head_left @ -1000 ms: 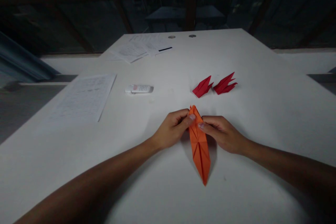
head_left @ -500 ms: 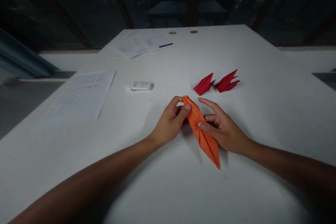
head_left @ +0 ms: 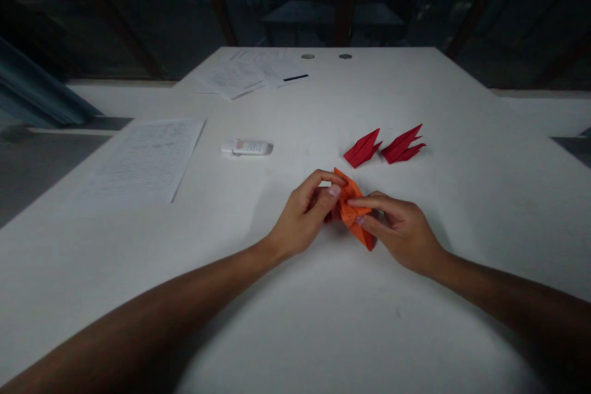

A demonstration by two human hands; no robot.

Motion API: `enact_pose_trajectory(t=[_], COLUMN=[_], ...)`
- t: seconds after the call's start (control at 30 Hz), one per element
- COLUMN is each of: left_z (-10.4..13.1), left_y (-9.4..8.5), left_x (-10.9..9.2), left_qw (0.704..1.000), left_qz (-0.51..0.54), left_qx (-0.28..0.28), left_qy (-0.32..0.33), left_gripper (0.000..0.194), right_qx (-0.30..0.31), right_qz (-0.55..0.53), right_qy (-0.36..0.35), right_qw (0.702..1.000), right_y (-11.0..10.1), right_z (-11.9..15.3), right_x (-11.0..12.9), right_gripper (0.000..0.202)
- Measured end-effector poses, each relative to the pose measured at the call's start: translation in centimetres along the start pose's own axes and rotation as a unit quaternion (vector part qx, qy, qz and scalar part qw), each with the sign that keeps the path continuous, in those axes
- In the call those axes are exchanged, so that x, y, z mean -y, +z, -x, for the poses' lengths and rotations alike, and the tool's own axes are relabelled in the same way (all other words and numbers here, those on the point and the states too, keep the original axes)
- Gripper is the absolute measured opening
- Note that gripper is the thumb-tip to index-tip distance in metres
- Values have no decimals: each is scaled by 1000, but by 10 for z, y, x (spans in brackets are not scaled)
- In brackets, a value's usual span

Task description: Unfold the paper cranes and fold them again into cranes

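A folded orange origami paper [head_left: 354, 226] is between my two hands above the white table. My left hand [head_left: 307, 212] pinches its upper left part, thumb in front and index finger bent over the top. With thumb and index finger, my right hand [head_left: 399, 225] grips a fold at its right side. Some red paper shows below my left fingers, mostly hidden. Just beyond the hands lie two red folded paper pieces, the left one [head_left: 362, 149] and the right one [head_left: 402, 146], each with pointed tips.
A white tube-shaped bottle [head_left: 249, 147] lies left of the hands. A printed sheet [head_left: 143, 160] is at the table's left, with more papers [head_left: 244, 76] at the far end. Two round discs, one left [head_left: 308, 56] and one right [head_left: 345, 56], sit near the far edge.
The lower tip of the orange paper has been folded upward, so it looks shorter. My right index finger has come down onto the fold.
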State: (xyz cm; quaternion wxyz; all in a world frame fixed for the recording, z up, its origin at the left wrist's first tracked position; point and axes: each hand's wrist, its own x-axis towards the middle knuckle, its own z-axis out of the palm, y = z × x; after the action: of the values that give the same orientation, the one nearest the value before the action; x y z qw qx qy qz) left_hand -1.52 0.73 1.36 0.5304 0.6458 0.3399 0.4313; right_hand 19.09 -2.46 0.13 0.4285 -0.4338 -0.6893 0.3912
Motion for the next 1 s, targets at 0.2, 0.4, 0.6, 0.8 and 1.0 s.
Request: enact_pose_trajectory(t=[0.2, 0.4, 0.6, 0.8, 1.0], left_z=[11, 12, 14, 14, 13], left_y=[4, 4, 1, 0, 1], left_x=[0, 3, 4, 5, -1], left_qw=[973, 930, 889, 898, 918], left_qz=[-164, -253, -343, -339, -315], left_qx=[15, -50, -57, -73, -27], left_qy=[161, 261, 297, 270, 238], left_gripper=[42, 20, 11, 16, 29], right_qx=[-61, -66, -98, -129, -37], right_qz=[3, 19, 22, -41, -179], right_qy=[-70, -69, -69, -62, 34], right_qw=[996, 995, 993, 989, 983], right_y=[-3, 0, -3, -3, 2], right_z=[-4, 0, -3, -5, -4], right_x=[2, 6, 5, 5, 4], right_gripper=[22, 23, 32, 23, 34])
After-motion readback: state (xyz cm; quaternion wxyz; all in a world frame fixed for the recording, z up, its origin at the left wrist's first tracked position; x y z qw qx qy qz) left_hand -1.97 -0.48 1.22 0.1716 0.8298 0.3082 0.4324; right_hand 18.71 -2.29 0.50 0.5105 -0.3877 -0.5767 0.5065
